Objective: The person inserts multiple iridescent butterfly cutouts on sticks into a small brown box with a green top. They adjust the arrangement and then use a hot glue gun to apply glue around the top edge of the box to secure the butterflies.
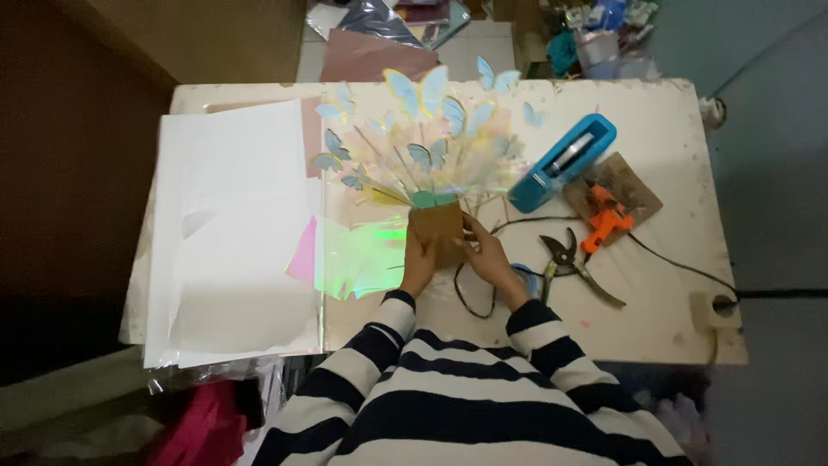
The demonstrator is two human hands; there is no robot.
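Left hand (pixel 417 263): grip closed on brown box (pixel 436 228).
Right hand (pixel 488 255): likewise, seemingly.
Box top: paper butterflies (pixel 423 129).
Table (pixel 673 319): pruning shears (pixel 569 263).

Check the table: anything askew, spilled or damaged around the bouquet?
Nothing spilled or broken. Both hands, left and right, grip the brown wrap of the butterfly bouquet. Loose white sheets overhang the table at the near left edge. The glue gun cord trails beside the shears.
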